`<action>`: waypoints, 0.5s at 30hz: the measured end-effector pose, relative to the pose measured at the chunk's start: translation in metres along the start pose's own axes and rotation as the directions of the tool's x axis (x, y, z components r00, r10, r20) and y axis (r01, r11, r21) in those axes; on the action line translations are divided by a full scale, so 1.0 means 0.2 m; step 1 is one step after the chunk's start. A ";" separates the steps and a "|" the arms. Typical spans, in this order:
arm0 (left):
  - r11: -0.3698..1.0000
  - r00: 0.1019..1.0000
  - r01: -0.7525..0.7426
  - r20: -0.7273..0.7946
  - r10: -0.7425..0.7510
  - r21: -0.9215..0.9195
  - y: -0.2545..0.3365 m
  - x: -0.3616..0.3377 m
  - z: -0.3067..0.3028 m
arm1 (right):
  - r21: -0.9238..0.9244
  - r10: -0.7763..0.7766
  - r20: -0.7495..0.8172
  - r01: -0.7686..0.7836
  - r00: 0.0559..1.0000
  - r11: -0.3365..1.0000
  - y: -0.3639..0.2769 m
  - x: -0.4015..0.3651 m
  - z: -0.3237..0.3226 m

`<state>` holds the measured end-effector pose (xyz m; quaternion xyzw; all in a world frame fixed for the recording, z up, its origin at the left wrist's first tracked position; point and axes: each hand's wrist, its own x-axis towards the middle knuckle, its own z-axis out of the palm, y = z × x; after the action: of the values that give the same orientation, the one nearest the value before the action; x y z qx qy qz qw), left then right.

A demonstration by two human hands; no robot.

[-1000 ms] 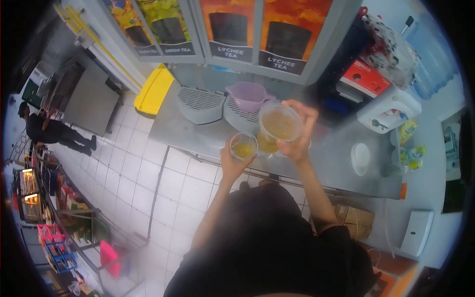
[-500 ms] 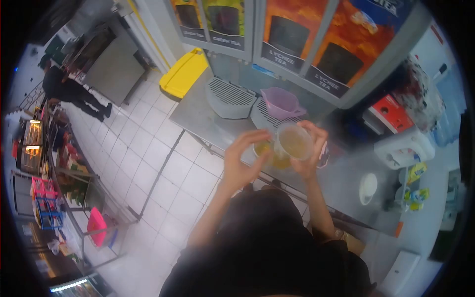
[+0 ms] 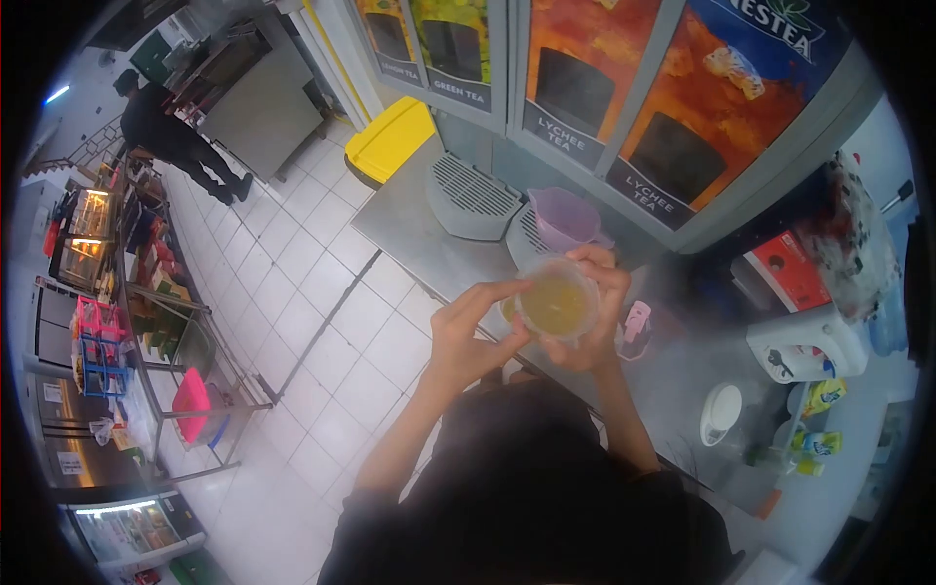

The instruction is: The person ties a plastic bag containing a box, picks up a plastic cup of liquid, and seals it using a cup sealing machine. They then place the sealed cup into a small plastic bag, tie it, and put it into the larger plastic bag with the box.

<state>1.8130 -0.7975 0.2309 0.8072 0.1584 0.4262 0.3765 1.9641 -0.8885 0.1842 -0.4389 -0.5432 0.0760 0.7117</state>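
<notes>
A round, clear plastic tub [image 3: 558, 300] with yellowish contents is held up over the counter's near edge. My left hand [image 3: 475, 336] pinches its left side between thumb and fingers. My right hand [image 3: 603, 307] wraps round the right side, its fingertips at the rim. Part of something yellowish shows behind the tub, too hidden to name. Just beyond my hands a translucent purple jug [image 3: 564, 218] stands on a grey drip tray [image 3: 526, 234]. To the right of my right hand, a clear vessel with a pink part [image 3: 636, 322] rests on the counter.
A drinks dispenser [image 3: 595, 107] rises behind the steel counter [image 3: 402, 226]. A yellow-lidded bin [image 3: 392, 141] stands at the counter's left end. Rightward are a white kitchen scale [image 3: 721, 411] and a white container [image 3: 804, 341]. Far left, a person [image 3: 171, 132] in dark clothes stands by a steel unit.
My left fingers have closed in from beside the tub onto its left side. The tub has turned and shifted slightly left and down in view. The camera view has shifted too.
</notes>
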 end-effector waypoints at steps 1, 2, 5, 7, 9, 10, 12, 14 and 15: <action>0.998 1.000 -0.024 -0.001 0.024 0.053 0.01 0.00 0.01 | -0.067 -0.030 0.019 0.031 0.999 0.997 0.00 0.00 -0.01; 0.998 1.000 -0.028 0.006 0.028 0.054 0.01 0.00 0.02 | -0.068 -0.031 0.010 0.032 0.999 0.997 0.01 0.00 -0.02; 0.992 0.997 -0.069 -0.010 0.071 0.108 0.00 0.02 0.06 | -0.099 -0.059 -0.018 0.057 0.998 0.993 0.01 0.00 -0.02; 0.991 0.996 -0.094 0.011 0.094 0.100 0.00 0.03 0.08 | -0.046 -0.054 -0.056 0.052 0.997 0.998 0.02 0.00 -0.02; 0.992 0.995 -0.095 0.015 0.094 0.089 0.00 0.04 0.10 | -0.052 -0.049 -0.077 0.045 0.996 0.998 0.03 -0.01 -0.04; 0.992 0.996 -0.091 0.008 0.090 0.083 0.00 0.04 0.11 | -0.051 -0.045 -0.088 0.040 0.995 0.998 0.04 -0.01 -0.04; 0.989 0.993 -0.114 0.023 0.112 0.090 0.01 0.05 0.13 | -0.024 -0.043 -0.120 0.040 0.992 0.999 0.02 0.02 -0.04; 0.986 0.990 -0.136 0.035 0.133 0.098 0.02 0.07 0.15 | 0.004 -0.040 -0.150 0.041 0.988 0.999 0.02 0.04 -0.06; 0.982 0.988 -0.155 0.042 0.151 0.109 0.03 0.08 0.17 | 0.013 -0.003 -0.146 0.005 0.989 1.000 0.02 0.05 -0.08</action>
<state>1.8490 -0.8079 0.2332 0.8439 0.1130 0.4306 0.2995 1.9824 -0.8889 0.1876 -0.4375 -0.4899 0.0460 0.7526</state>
